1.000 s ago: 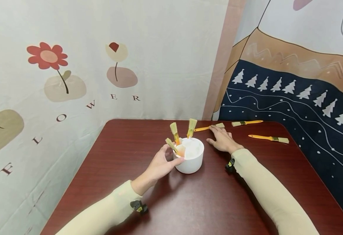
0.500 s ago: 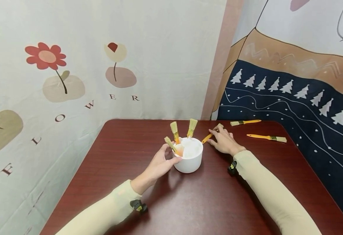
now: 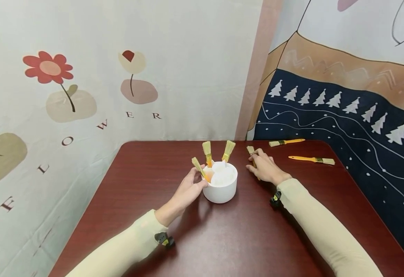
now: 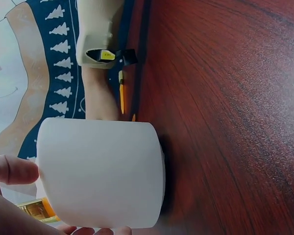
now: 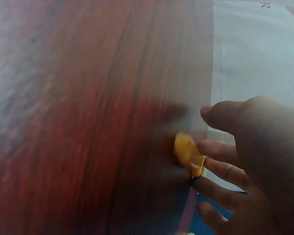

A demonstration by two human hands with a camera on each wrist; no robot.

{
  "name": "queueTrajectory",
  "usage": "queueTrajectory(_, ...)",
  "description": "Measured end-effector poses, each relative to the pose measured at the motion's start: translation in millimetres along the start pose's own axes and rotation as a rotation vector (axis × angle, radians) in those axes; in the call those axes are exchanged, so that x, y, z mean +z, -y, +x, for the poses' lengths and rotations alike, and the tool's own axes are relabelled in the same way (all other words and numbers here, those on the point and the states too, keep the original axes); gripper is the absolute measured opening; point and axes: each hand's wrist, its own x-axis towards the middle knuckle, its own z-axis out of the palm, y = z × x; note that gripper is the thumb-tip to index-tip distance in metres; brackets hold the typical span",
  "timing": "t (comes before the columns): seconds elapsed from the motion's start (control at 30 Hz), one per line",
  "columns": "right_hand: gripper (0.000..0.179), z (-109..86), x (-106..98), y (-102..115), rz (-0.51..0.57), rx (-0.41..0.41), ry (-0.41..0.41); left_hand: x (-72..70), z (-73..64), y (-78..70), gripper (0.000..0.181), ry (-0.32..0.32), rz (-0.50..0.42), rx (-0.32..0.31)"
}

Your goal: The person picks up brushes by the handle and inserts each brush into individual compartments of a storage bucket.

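In the head view my left hand [image 3: 187, 191] grips the white bowl [image 3: 220, 192], thumb near the rim and fingers round its far left side. Three paintbrushes stand tilted in the bowl, bristles up, among them a rear paintbrush [image 3: 228, 149]. The left wrist view shows the bowl's smooth wall [image 4: 103, 174] between thumb and fingers. My right hand [image 3: 265, 168] is low over the table, its fingers touching another paintbrush [image 3: 250, 149] whose handle is mostly hidden in the head view. From the right wrist, the blurred yellow handle [image 5: 185, 149] lies against the fingers, with the thumb apart from it.
Two more yellow-handled paintbrushes lie on the dark red table [image 3: 243, 246]: a back paintbrush [image 3: 286, 142] near the far edge and a right paintbrush [image 3: 311, 159]. A printed cloth [image 3: 195, 77] hangs behind the table.
The paintbrush under my right hand has turned from lying crosswise to pointing bristles away, its handle swinging towards me. My left hand stays on the bowl. The head view has shifted slightly.
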Motion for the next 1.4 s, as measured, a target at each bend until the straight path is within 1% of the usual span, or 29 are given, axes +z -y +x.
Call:
queueTrajectory(0.07, 0.036, -1.0, -0.4, -0.9, -0.001, -0.009, -0.015, 0.0, 0.3, 0.2, 0.073, 0.0, -0.015, -0.007)
queueTrajectory(0.2, 0.025, -2.5, -0.5, -3.4, 0.008, -0.026, -0.063, -0.1, -1.0, 0.2, 0.067, -0.009, -0.027, 0.002)
queueTrajectory(0.33, 0.019, -2.6, -0.6, -4.9, 0.022, -0.029, -0.119, 1.4, -3.7, 0.1, 0.065, -0.051, 0.031, 0.04)
queueTrajectory(0.43, 0.022, -2.8, -1.4, -5.0, 0.027, -0.009, -0.147, 3.9, -7.2, 1.7, 0.071, -0.105, 0.112, 0.071)
queueTrajectory(0.53, 0.033, -3.2, -2.3, -4.6, 0.023, 0.023, -0.161, 7.4, -11.2, 2.8, 0.078, -0.152, 0.165, 0.083)
queueTrajectory(0.6, 0.04, -2.9, -2.3, -5.0, 0.011, 0.043, -0.164, 10.0, -13.2, 2.9, 0.082, -0.168, 0.19, 0.085)
queueTrajectory(0.7, 0.041, -3.2, -2.4, -5.7, -0.006, 0.053, -0.177, 13.7, -14.4, 3.0, 0.084, -0.173, 0.204, 0.092)
queueTrajectory(0.87, 0.027, -5.2, -2.4, -4.7, 0.018, 0.057, -0.194, 16.2, -14.8, 3.6, 0.083, -0.184, 0.221, 0.087)
queueTrajectory(0.93, 0.024, -5.8, -2.3, -3.6, 0.032, 0.059, -0.19, 15.8, -15.1, 3.9, 0.083, -0.184, 0.225, 0.086)
queueTrajectory(1.13, 0.025, -11.0, -2.8, -1.5, 0.055, 0.07, -0.168, 11.3, -16.7, 5.6, 0.084, -0.161, 0.27, 0.07)
queueTrajectory(1.3, 0.027, -16.6, -4.7, -0.2, 0.061, 0.053, -0.214, 6.8, -15.9, 7.0, 0.084, -0.145, 0.331, 0.08)
queueTrajectory(1.4, 0.027, -19.9, -8.2, 2.5, 0.084, 0.051, -0.231, 5.9, -14.7, 7.6, 0.083, -0.137, 0.338, 0.095)
